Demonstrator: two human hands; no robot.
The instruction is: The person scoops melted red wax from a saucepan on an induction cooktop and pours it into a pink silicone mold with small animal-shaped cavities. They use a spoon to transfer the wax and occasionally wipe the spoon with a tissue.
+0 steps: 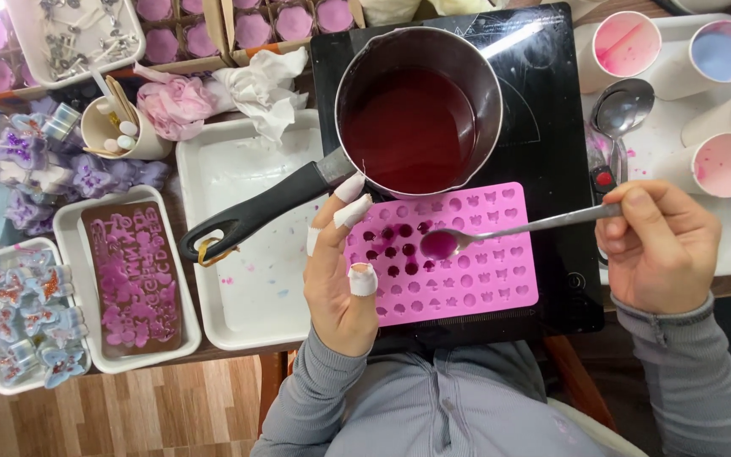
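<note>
Now, spoon (pixel 501 230): right hand (pixel 657 250) fingers pinch its handle; the full bowl could drip beside the holes.
Mould (pixel 467 279): left hand (pixel 338 271), fingers spread, steadies its left edge; a nudge could slop it.

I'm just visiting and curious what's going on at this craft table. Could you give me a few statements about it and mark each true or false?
1. The right hand holds a spoon over the pink mould. True.
2. The saucepan holds blue liquid. False: it is dark red.
3. Every cavity of the mould is filled. False: only a cluster near the left end is filled.
4. The left hand has white wrappings on its fingers. True.
5. The saucepan sits on a black cooktop. True.
</note>
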